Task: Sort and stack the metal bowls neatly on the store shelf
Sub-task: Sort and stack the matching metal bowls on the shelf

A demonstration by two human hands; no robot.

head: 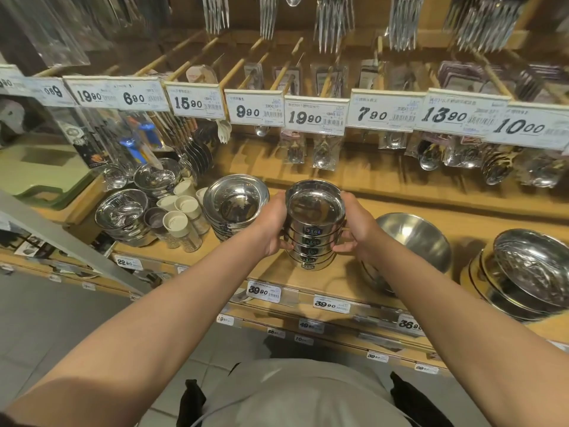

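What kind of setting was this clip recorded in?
A shop's kitchenware aisle, most likely: price tags line the shelf edges, packaged cutlery hangs on pegs, and both hands, left hand and right hand, hold a stack of metal bowls above the wooden shelf.

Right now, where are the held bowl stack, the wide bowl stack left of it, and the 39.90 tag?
Held bowl stack [314, 238], head view, labelled side wall.
Wide bowl stack [235, 200], head view, top bowl's inside.
39.90 tag [264, 291], head view, printed price.

A wooden shelf [308, 280] fills the view. Price tags [255, 110] hang above it, packaged cutlery [332, 23] higher still. Grey tiled floor [61, 318] lies below.
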